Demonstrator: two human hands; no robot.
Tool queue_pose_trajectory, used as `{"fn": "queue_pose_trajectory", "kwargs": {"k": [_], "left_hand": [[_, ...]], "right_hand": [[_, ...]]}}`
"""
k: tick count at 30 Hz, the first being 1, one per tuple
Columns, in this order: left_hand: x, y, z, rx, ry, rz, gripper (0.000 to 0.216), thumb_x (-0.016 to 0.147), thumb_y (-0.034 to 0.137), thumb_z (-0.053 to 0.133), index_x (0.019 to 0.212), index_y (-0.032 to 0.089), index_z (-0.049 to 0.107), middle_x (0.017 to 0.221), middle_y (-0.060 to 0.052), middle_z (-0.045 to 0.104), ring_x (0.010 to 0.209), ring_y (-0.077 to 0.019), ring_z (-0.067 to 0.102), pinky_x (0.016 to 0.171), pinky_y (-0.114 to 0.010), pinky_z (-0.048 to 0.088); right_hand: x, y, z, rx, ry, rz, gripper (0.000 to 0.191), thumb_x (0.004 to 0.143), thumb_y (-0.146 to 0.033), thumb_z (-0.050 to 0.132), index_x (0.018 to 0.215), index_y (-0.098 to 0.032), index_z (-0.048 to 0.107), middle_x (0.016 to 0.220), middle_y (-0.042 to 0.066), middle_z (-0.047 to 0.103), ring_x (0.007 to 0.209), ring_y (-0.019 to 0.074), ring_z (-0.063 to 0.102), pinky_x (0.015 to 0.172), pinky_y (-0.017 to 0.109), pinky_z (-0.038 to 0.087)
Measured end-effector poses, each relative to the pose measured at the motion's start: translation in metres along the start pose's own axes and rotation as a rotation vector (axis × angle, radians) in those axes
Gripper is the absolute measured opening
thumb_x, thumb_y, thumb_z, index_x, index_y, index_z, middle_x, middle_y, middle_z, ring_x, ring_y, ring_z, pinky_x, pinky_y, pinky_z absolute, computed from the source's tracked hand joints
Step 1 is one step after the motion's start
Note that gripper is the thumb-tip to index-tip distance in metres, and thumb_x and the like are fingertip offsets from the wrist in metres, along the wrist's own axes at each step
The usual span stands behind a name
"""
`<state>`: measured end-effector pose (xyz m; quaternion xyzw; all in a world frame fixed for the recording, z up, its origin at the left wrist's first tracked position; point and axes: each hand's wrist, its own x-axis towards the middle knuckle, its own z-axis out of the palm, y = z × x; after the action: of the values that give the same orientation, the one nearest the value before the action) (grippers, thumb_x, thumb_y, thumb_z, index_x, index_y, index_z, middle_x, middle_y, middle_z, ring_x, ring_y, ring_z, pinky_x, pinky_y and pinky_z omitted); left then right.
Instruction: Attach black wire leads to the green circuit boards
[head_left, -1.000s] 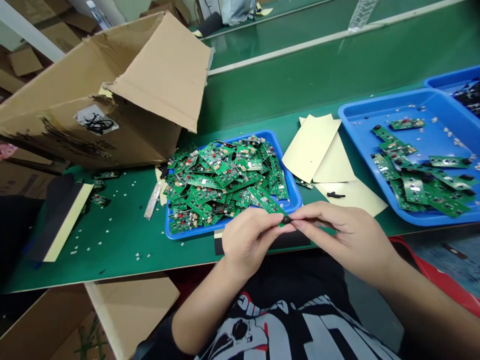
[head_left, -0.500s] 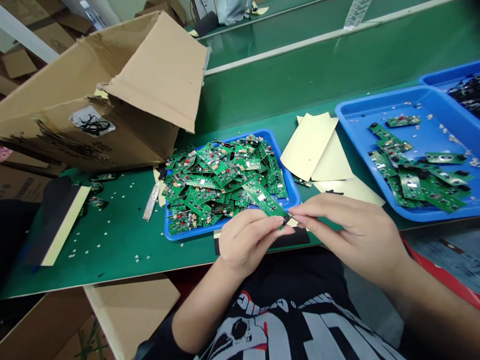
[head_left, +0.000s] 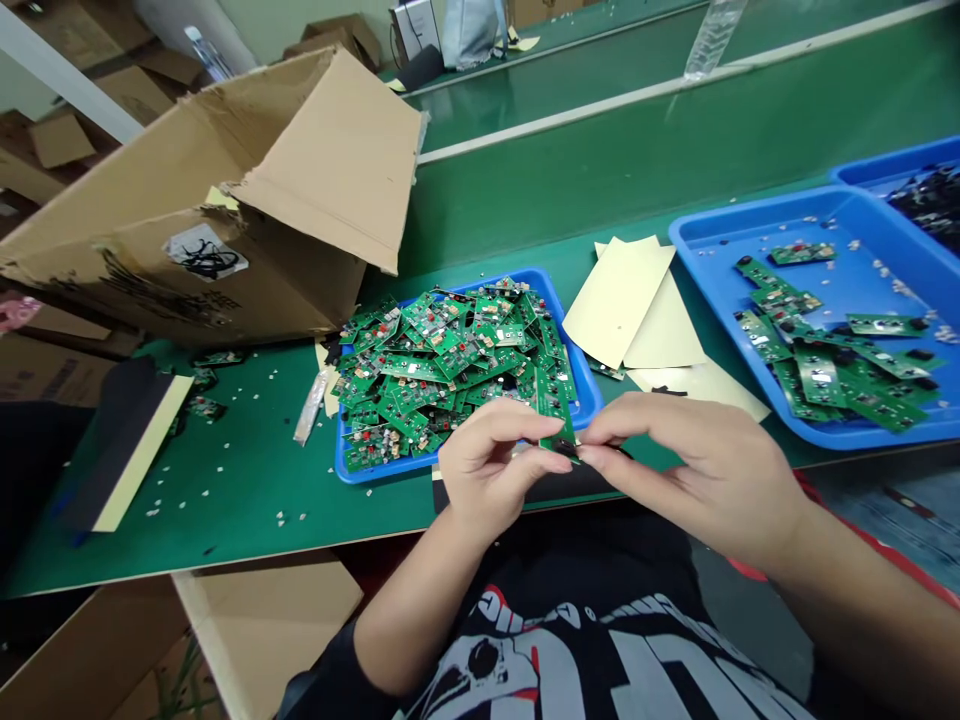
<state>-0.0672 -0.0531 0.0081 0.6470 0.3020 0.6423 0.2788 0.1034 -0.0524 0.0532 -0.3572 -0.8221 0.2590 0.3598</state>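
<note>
My left hand (head_left: 491,468) pinches the lower end of a narrow green circuit board (head_left: 553,410), which stands nearly upright in front of me. My right hand (head_left: 694,470) meets it from the right, thumb and forefinger pinched at a small black part (head_left: 571,449) on the board's lower end. Both hands hover over the table's near edge, just in front of a blue tray (head_left: 345,468) heaped with several green circuit boards (head_left: 450,360). A strip of black material (head_left: 547,487) lies under my hands.
A larger blue tray (head_left: 862,215) at the right holds several boards with black parts. Yellow paper sheets (head_left: 619,300) lie between the trays. An open cardboard box (head_left: 225,200) lies tipped at the left. A black-and-yellow pad (head_left: 124,440) and small white scraps lie on the green table (head_left: 247,500).
The board in my left hand has swung from lying slanted to standing nearly upright. Both hands have stayed pinched together at its lower end.
</note>
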Motion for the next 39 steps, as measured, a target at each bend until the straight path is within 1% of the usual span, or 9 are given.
{"fn": "queue_pose_trajectory", "kwargs": {"k": [5, 8, 11, 13, 16, 20, 27, 33, 39], "left_hand": [[-0.005, -0.002, 0.014, 0.037, 0.093, -0.121, 0.024, 0.088, 0.04, 0.06, 0.099, 0.023, 0.071, 0.087, -0.005, 0.059, 0.071, -0.011, 0.056, 0.061, -0.023, 0.05], [-0.005, -0.002, 0.014, -0.004, 0.048, -0.149, 0.025, 0.088, 0.042, 0.059, 0.099, 0.023, 0.07, 0.092, -0.006, 0.062, 0.081, -0.0146, 0.06, 0.065, -0.026, 0.053], [-0.002, -0.004, 0.009, -0.09, -0.04, -0.141, 0.033, 0.075, 0.045, 0.072, 0.099, 0.022, 0.068, 0.09, -0.005, 0.063, 0.083, -0.0157, 0.062, 0.061, -0.024, 0.054], [0.001, -0.004, 0.005, -0.081, -0.072, -0.118, 0.032, 0.069, 0.037, 0.08, 0.095, 0.022, 0.068, 0.089, -0.004, 0.063, 0.08, -0.0139, 0.063, 0.059, -0.021, 0.053], [0.005, -0.004, 0.001, 0.002, -0.064, -0.039, 0.022, 0.069, 0.026, 0.081, 0.085, 0.02, 0.068, 0.082, -0.001, 0.064, 0.075, -0.0112, 0.063, 0.061, -0.02, 0.054], [0.008, -0.003, -0.003, 0.163, -0.059, 0.058, 0.015, 0.071, 0.021, 0.079, 0.077, 0.018, 0.066, 0.079, 0.0, 0.065, 0.07, -0.0101, 0.063, 0.061, -0.021, 0.054], [0.008, 0.0, -0.007, 0.346, -0.114, 0.204, 0.007, 0.079, 0.014, 0.071, 0.08, 0.019, 0.066, 0.081, -0.001, 0.068, 0.069, -0.0105, 0.065, 0.057, -0.02, 0.054], [0.01, 0.003, -0.01, 0.395, -0.147, 0.249, 0.01, 0.079, 0.008, 0.069, 0.082, 0.017, 0.066, 0.083, -0.001, 0.066, 0.068, -0.0086, 0.063, 0.056, -0.017, 0.054], [0.012, 0.007, -0.011, 0.43, -0.192, 0.286, 0.005, 0.082, 0.012, 0.067, 0.08, 0.015, 0.064, 0.083, -0.002, 0.064, 0.069, -0.0078, 0.063, 0.058, -0.016, 0.054]], "right_hand": [[0.002, -0.001, 0.005, 0.037, 0.031, 0.026, 0.013, 0.086, -0.01, 0.052, 0.079, -0.021, 0.055, 0.067, -0.003, 0.063, 0.058, 0.0087, 0.058, 0.056, 0.018, 0.048], [0.001, 0.001, 0.007, 0.097, 0.043, 0.107, 0.014, 0.086, -0.011, 0.052, 0.077, -0.021, 0.055, 0.065, -0.003, 0.062, 0.057, 0.0097, 0.058, 0.054, 0.018, 0.048], [-0.001, 0.004, 0.005, 0.174, 0.03, 0.194, 0.012, 0.085, -0.014, 0.053, 0.076, -0.021, 0.058, 0.067, -0.001, 0.064, 0.058, 0.011, 0.06, 0.053, 0.019, 0.049], [-0.002, 0.005, 0.003, 0.239, 0.011, 0.244, 0.011, 0.084, -0.015, 0.055, 0.077, -0.021, 0.06, 0.068, 0.0, 0.066, 0.059, 0.0115, 0.061, 0.053, 0.019, 0.049], [-0.002, 0.004, 0.0, 0.352, -0.033, 0.311, 0.009, 0.084, -0.016, 0.057, 0.078, -0.021, 0.061, 0.066, -0.001, 0.065, 0.059, 0.0108, 0.062, 0.052, 0.017, 0.049], [-0.002, 0.003, -0.005, 0.468, -0.093, 0.392, 0.011, 0.086, -0.018, 0.055, 0.077, -0.019, 0.061, 0.061, -0.001, 0.063, 0.056, 0.0104, 0.062, 0.052, 0.017, 0.049], [-0.004, 0.004, -0.012, 0.609, -0.199, 0.527, 0.011, 0.085, -0.019, 0.056, 0.075, -0.018, 0.061, 0.055, -0.001, 0.063, 0.051, 0.0112, 0.063, 0.046, 0.018, 0.047], [0.0, 0.002, -0.014, 0.536, -0.138, 0.513, 0.011, 0.084, -0.02, 0.056, 0.074, -0.019, 0.061, 0.055, -0.002, 0.063, 0.051, 0.0107, 0.062, 0.044, 0.016, 0.047], [0.005, -0.002, -0.022, 0.383, -0.121, 0.449, 0.014, 0.081, -0.019, 0.056, 0.068, -0.02, 0.06, 0.054, -0.003, 0.061, 0.048, 0.0097, 0.059, 0.042, 0.016, 0.046]]}}
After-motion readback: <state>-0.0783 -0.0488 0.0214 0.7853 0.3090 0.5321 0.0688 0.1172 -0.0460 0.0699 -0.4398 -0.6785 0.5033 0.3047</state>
